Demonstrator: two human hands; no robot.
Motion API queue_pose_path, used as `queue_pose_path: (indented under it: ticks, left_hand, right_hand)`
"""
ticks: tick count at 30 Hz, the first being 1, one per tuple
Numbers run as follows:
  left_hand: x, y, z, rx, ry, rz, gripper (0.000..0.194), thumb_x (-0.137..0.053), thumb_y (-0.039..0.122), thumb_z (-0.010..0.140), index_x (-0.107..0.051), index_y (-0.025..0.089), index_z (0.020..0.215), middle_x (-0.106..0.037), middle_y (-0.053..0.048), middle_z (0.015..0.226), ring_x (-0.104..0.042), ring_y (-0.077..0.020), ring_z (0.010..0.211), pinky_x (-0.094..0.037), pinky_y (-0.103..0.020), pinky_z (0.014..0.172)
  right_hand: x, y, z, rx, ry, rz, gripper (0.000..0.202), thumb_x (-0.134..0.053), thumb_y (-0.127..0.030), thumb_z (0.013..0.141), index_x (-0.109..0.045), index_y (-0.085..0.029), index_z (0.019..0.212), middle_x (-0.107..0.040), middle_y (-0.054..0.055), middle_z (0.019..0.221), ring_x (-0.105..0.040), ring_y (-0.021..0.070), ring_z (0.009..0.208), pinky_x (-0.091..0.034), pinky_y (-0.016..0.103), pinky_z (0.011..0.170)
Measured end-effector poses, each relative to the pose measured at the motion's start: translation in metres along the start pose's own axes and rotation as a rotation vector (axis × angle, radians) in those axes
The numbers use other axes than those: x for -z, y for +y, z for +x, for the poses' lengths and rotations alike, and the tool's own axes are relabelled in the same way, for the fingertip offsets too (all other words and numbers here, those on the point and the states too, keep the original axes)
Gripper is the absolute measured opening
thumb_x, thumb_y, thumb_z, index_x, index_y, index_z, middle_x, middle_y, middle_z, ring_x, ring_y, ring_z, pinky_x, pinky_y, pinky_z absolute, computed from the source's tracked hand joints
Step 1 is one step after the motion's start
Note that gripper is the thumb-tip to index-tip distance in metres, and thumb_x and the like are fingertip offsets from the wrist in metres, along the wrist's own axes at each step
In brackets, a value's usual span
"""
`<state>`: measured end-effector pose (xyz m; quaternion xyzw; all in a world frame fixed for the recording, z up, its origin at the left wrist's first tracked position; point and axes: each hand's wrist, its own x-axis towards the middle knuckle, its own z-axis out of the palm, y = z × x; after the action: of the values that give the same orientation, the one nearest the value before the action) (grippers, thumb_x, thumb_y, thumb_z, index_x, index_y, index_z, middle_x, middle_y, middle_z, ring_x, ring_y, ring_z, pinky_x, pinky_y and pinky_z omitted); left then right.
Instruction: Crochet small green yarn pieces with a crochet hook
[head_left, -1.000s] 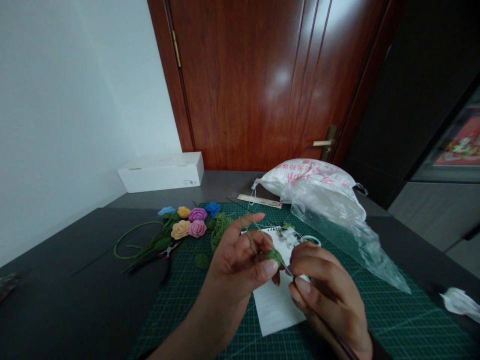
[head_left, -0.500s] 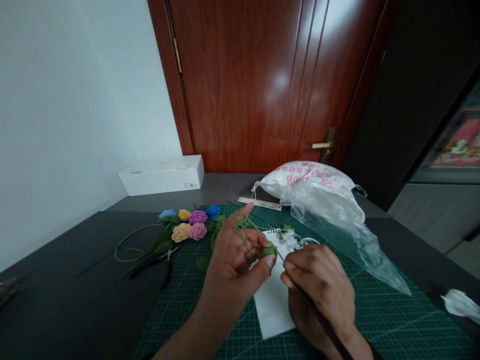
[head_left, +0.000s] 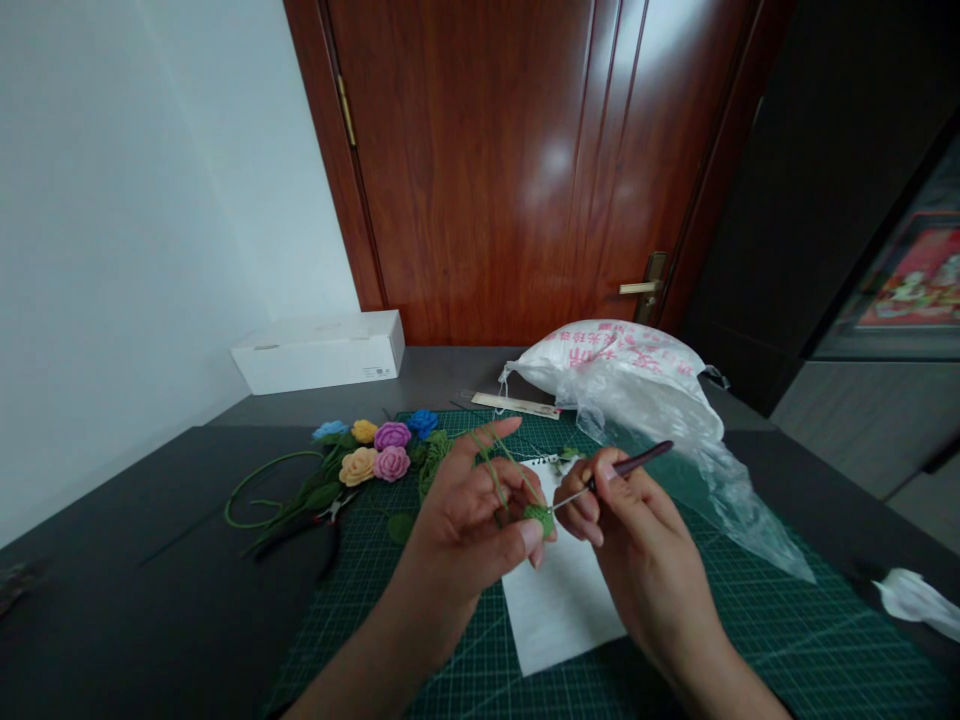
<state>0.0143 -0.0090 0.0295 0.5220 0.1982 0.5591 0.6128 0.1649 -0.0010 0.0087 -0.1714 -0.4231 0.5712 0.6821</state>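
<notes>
Between thumb and fingers, my left hand (head_left: 469, 520) pinches a small green crochet piece (head_left: 538, 516). Green yarn (head_left: 491, 468) runs over its raised index finger and down to the piece. My right hand (head_left: 637, 535) grips a crochet hook (head_left: 643, 458) by its dark handle, which points up and to the right. The hook's thin metal shaft reaches left to the edge of the green piece; whether its tip sits inside a stitch I cannot tell. Below both hands lies a white notepad page (head_left: 559, 610).
A green cutting mat (head_left: 405, 640) covers the middle of the dark table. Crocheted flowers (head_left: 391, 462) and pliers (head_left: 330, 515) lie at left. Behind stand a white box (head_left: 319, 352), a ruler (head_left: 516, 405) and a white plastic bag (head_left: 622, 370). A crumpled white item (head_left: 911, 598) lies far right.
My right hand has turned over, so the hook's handle now points up and right instead of down toward me. My left hand keeps its pinch on the green piece. The view has shifted slightly.
</notes>
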Motion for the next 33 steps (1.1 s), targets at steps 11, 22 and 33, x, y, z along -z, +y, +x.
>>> queue_pose_path:
  ticks: [11, 22, 33]
  left_hand:
    - [-0.006, -0.002, -0.001, -0.031, 0.085, -0.036, 0.057, -0.073, 0.010, 0.085, -0.055, 0.028, 0.136, -0.066, 0.001, 0.090, -0.062, -0.0125, 0.071, -0.053, -0.026, 0.062]
    - [-0.008, 0.004, -0.002, 0.316, 0.008, -0.427, 0.046, -0.078, 0.012, 0.078, -0.070, 0.014, 0.124, -0.068, -0.006, 0.093, -0.064, -0.0133, 0.073, -0.043, -0.022, 0.059]
    - [-0.004, 0.002, -0.002, 0.232, -0.007, -0.316, 0.044, -0.079, 0.016, 0.077, -0.072, 0.018, 0.120, -0.067, -0.005, 0.089, -0.060, -0.0122, 0.068, -0.040, -0.022, 0.055]
  right_hand:
    - [-0.001, 0.003, -0.005, 0.573, -0.089, -0.723, 0.017, -0.065, -0.014, 0.092, -0.058, -0.025, 0.082, -0.065, -0.002, 0.074, -0.060, 0.0153, 0.067, -0.050, 0.030, 0.063]
    - [0.004, 0.008, -0.013, 0.743, -0.086, -0.570, 0.014, -0.059, -0.013, 0.097, -0.064, -0.024, 0.106, -0.068, 0.002, 0.083, -0.068, 0.0189, 0.077, -0.055, 0.035, 0.067]
    - [-0.011, 0.002, -0.006, 0.275, -0.055, -0.096, 0.014, -0.048, -0.029, 0.104, -0.056, -0.025, 0.093, -0.064, 0.000, 0.075, -0.066, 0.0180, 0.067, -0.055, 0.033, 0.061]
